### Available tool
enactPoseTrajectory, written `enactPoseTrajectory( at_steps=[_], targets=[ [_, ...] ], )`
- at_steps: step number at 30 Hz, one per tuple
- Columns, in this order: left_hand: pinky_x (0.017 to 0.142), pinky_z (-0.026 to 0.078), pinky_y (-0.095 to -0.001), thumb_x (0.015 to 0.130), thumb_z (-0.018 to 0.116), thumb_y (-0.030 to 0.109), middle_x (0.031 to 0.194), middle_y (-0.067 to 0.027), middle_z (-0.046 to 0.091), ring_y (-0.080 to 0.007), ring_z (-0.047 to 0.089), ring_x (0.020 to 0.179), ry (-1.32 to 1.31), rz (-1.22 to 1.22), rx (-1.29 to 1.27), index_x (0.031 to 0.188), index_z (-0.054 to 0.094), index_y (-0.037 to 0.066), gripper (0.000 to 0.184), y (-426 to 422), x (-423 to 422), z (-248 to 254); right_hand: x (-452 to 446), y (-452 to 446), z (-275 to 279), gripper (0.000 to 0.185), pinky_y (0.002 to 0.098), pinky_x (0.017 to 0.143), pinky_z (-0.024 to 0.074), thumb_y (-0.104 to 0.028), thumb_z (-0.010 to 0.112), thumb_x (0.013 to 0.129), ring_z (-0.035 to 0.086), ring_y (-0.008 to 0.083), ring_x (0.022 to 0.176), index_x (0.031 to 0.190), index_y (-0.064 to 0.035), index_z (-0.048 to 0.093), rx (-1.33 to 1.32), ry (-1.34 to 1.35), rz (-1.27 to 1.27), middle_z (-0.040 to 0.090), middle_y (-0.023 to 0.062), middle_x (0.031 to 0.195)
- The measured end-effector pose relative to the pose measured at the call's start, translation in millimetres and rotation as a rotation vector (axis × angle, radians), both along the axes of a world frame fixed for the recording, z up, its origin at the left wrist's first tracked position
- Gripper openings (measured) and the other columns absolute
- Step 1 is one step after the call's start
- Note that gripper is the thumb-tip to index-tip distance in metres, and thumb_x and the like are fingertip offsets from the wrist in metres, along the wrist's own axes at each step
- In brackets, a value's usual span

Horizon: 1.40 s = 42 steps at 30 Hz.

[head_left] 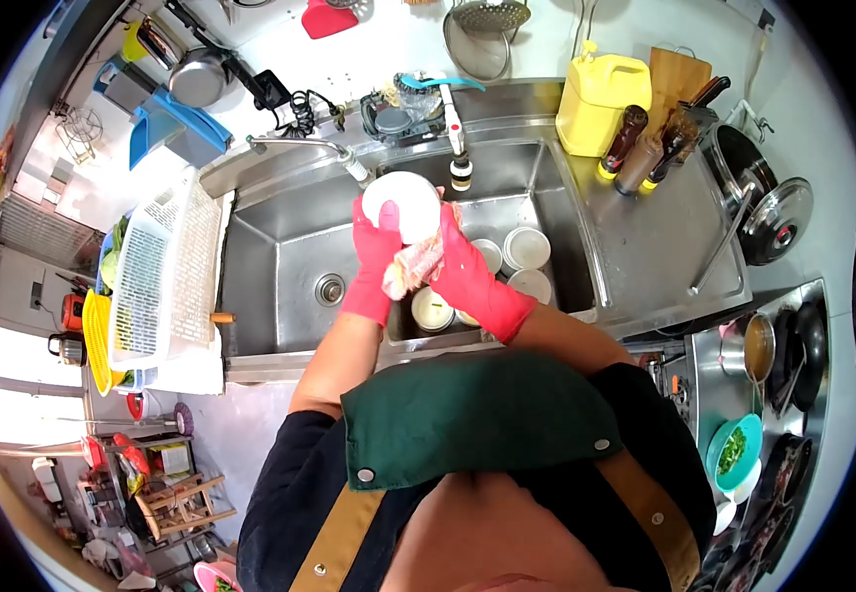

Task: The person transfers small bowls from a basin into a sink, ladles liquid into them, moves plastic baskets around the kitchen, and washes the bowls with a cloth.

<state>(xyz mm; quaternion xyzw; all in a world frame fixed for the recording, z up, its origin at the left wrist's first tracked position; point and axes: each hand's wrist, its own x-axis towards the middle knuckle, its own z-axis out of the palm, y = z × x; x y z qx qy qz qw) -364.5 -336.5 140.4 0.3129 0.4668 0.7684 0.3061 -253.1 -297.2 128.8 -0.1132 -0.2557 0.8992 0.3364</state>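
A white bowl (406, 202) is held up over the divider of the double sink, below the faucets. My left hand (377, 252), in a pink rubber glove, grips its left side with the thumb across the bowl. My right hand (475, 281), gloved the same way, is closed on a crumpled, wet-looking cloth (415, 268) at the bowl's lower right edge. The right fingertips are partly hidden behind cloth and bowl. Under my right hand, several white bowls and cups (527, 249) stand in the right basin (546, 183).
The left basin (280, 266) has a drain. Two faucets (456, 138) rise behind the sink. A white plastic basket (157, 276) stands at left. A yellow jug (601, 104), sauce bottles (625, 143) and a lidded pot (739, 158) are at right, with a stove beyond.
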Motion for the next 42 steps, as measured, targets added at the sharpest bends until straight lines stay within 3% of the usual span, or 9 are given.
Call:
enactPoseTrajectory(
  at_steps=[2, 6, 14, 16, 21, 30, 35, 40, 42],
  targets=[
    [0.066, 0.060, -0.0379, 0.096, 0.054, 0.012, 0.110, -0.0165, 0.065, -0.0287, 0.069, 0.089, 0.530, 0.051, -0.077, 0.129, 0.046, 0.005, 0.035, -0.7, -30.5, -2.7, -2.4, 2.2, 3.4, 0.054, 0.0327, 0.105, 0.0366, -0.044, 0.036, 0.105, 0.042, 0.0177, 0.127, 0.147, -0.0096, 0.033, 0.343, -0.109, -0.245, 0.045, 0.0085, 0.139],
    [0.040, 0.053, -0.0321, 0.090, 0.060, 0.018, 0.109, -0.0156, 0.064, -0.0250, 0.069, 0.086, 0.281, -0.404, -0.791, 0.137, 0.044, 0.005, 0.051, -15.1, -37.9, 46.1, 13.6, 42.1, 27.8, 0.046, 0.0301, 0.115, 0.0236, -0.034, 0.039, 0.105, 0.044, 0.0197, 0.132, 0.135, 0.0007, 0.046, 0.468, -0.055, 0.111, 0.049, 0.0117, 0.143],
    [0.086, 0.052, -0.0327, 0.089, 0.068, 0.020, 0.124, -0.0073, 0.059, -0.0181, 0.061, 0.107, -0.130, -0.519, -0.275, 0.131, 0.052, 0.002, 0.049, -21.7, -17.2, -13.1, -9.5, 66.5, -6.8, 0.055, 0.0367, 0.097, 0.0454, -0.053, 0.044, 0.100, 0.059, 0.0214, 0.105, 0.121, -0.0035, 0.058, -0.024, -0.140, 0.567, 0.064, 0.0121, 0.114],
    [0.038, 0.047, -0.0275, 0.091, 0.064, 0.022, 0.095, -0.0094, 0.068, -0.0168, 0.066, 0.062, 0.031, -0.279, -0.604, 0.121, 0.058, 0.001, 0.037, -27.0, -33.6, -6.2, -6.4, 50.3, -4.5, 0.057, 0.0349, 0.093, 0.0475, -0.055, 0.043, 0.100, 0.060, 0.0203, 0.098, 0.121, -0.0040, 0.057, -0.060, -0.117, 0.524, 0.064, 0.0111, 0.111],
    [0.036, 0.045, -0.0251, 0.091, 0.064, 0.023, 0.078, -0.0066, 0.067, -0.0140, 0.060, 0.051, 0.152, -0.105, -0.671, 0.114, 0.064, 0.001, 0.032, -51.4, -87.2, -21.7, -25.9, 30.9, -42.4, 0.038, 0.0309, 0.085, 0.0520, -0.035, 0.056, 0.098, 0.062, 0.0177, 0.096, 0.119, -0.0022, 0.059, 0.191, -0.391, 0.212, 0.064, 0.0083, 0.114],
    [0.042, 0.057, -0.0395, 0.082, 0.049, -0.005, 0.112, -0.0256, 0.061, -0.0371, 0.070, 0.068, -0.181, 0.256, -1.064, 0.126, 0.050, -0.010, 0.044, -127.6, -188.3, -181.1, 39.2, 54.8, -42.9, 0.044, 0.0320, 0.077, 0.0525, -0.039, 0.064, 0.093, 0.063, 0.0189, 0.090, 0.118, -0.0033, 0.059, 0.245, -0.803, -0.027, 0.065, 0.0087, 0.104],
    [0.043, 0.056, -0.0434, 0.086, 0.056, -0.002, 0.107, -0.0280, 0.065, -0.0381, 0.071, 0.067, 0.157, -0.118, -1.432, 0.127, 0.047, -0.007, 0.043, -169.3, -254.9, -451.1, 85.3, 41.9, -83.6, 0.058, 0.0329, 0.078, 0.0536, -0.044, 0.071, 0.087, 0.064, 0.0201, 0.094, 0.126, -0.0049, 0.055, 0.154, -0.887, -0.401, 0.063, 0.0097, 0.110],
    [0.053, 0.058, -0.0468, 0.088, 0.045, -0.004, 0.098, -0.0241, 0.068, -0.0400, 0.072, 0.077, -0.290, 0.068, -1.520, 0.110, 0.057, -0.007, 0.024, -138.2, -198.7, -281.9, 111.1, 28.0, -84.7, 0.055, 0.0326, 0.081, 0.0552, -0.041, 0.074, 0.087, 0.064, 0.0201, 0.099, 0.127, -0.0081, 0.054, 0.034, -0.927, -0.420, 0.062, 0.0095, 0.114],
    [0.060, 0.056, -0.0434, 0.090, 0.049, 0.001, 0.093, -0.0196, 0.069, -0.0341, 0.071, 0.084, 0.540, 0.219, -1.486, 0.104, 0.059, -0.002, 0.018, -129.3, -205.0, -273.9, 117.4, 28.0, -87.3, 0.052, 0.0324, 0.080, 0.0563, -0.038, 0.072, 0.089, 0.064, 0.0211, 0.099, 0.128, -0.0082, 0.054, 0.001, -0.896, -0.436, 0.062, 0.0096, 0.116]
  ],
)
